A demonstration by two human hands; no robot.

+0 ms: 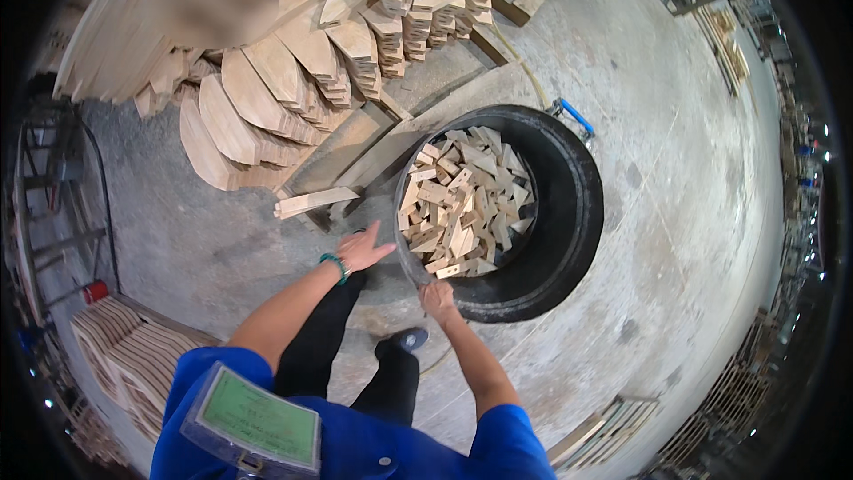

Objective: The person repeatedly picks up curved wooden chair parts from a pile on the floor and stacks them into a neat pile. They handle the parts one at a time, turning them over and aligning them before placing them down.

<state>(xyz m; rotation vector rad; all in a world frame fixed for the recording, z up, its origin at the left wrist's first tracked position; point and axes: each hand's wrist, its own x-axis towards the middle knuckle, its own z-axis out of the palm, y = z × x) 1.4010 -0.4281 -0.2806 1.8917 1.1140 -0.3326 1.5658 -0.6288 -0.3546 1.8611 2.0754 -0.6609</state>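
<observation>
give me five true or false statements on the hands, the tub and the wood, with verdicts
1. The right hand grips the rim of the black tub. True.
2. The left hand is holding a wooden block. False: it is open, with nothing seen in it.
3. Many wooden pieces lie inside the tub. True.
4. The large stacks of boards stand right of the tub in the picture. False: they are at upper left.
5. A green bracelet circles the left wrist. True.

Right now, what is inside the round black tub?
Angle-cut wooden blocks, some with holes, lie piled inside the black tub. Whatever lies beneath the top layer is covered.
</observation>
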